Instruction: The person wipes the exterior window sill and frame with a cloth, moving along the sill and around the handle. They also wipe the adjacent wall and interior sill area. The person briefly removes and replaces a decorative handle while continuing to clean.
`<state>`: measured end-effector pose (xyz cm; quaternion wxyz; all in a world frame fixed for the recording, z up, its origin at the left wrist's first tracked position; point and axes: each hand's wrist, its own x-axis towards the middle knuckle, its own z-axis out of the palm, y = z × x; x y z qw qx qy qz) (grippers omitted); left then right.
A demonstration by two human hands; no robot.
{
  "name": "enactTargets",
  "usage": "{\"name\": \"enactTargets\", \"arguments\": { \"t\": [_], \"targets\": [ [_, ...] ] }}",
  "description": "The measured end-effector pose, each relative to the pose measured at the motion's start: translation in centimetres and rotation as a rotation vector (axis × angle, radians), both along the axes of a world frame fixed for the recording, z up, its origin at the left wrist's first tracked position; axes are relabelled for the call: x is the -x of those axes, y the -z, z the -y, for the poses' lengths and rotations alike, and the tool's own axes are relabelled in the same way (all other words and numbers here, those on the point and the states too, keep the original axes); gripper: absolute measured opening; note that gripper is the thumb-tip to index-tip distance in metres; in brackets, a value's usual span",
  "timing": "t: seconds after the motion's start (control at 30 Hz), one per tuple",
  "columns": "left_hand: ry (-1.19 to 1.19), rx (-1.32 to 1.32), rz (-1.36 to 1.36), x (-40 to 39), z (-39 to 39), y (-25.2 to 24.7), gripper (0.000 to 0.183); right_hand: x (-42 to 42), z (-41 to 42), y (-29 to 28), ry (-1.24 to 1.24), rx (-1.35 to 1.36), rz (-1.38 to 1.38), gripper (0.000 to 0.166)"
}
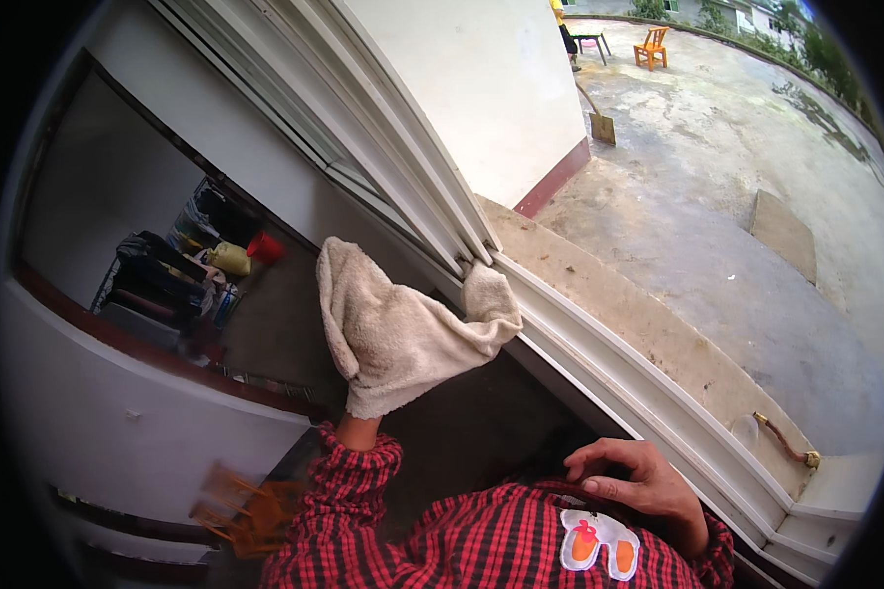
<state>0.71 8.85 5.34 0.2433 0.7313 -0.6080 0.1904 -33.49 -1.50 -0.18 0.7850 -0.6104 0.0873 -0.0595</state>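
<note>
A beige terry cloth [405, 331] is draped over my left hand, hiding its fingers; only the wrist shows below. One end of the cloth is bunched against the white window track [597, 368], at the foot of the sliding window frames [412, 140]. My right hand [641, 475] rests near my chest beside the lower part of the track, its fingers curled with thumb and index apart and nothing between them. I wear a red and black checked shirt with a patch on the front.
Outside the window lie a concrete ledge [611, 287], a short hose piece [784, 438], a shovel [602, 129], an orange chair [650, 48] and part of a person by a table. Indoors are a clothes rack [158, 276], a red bucket [265, 247] and wooden chairs [254, 512].
</note>
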Motion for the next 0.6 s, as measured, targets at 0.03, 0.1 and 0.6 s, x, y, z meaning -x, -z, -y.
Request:
{"name": "enactTargets", "arguments": {
  "t": [0.03, 0.1, 0.6],
  "targets": [
    [-0.033, 0.054, 0.006, -2.3, 0.2, -0.3, 0.060, -0.6, -0.2, -0.4, 0.030, 0.053, 0.019, 0.029],
    [-0.100, 0.122, 0.035, -6.8, 0.7, -1.6, 0.061, -1.9, -0.7, -1.2, 0.054, 0.060, 0.011, 0.031],
    [0.256, -0.177, -0.647, -2.4, 5.0, 7.3, 0.048, -9.5, -2.6, -1.4, 0.359, 0.087, -0.045, 0.044]
  ]
}}
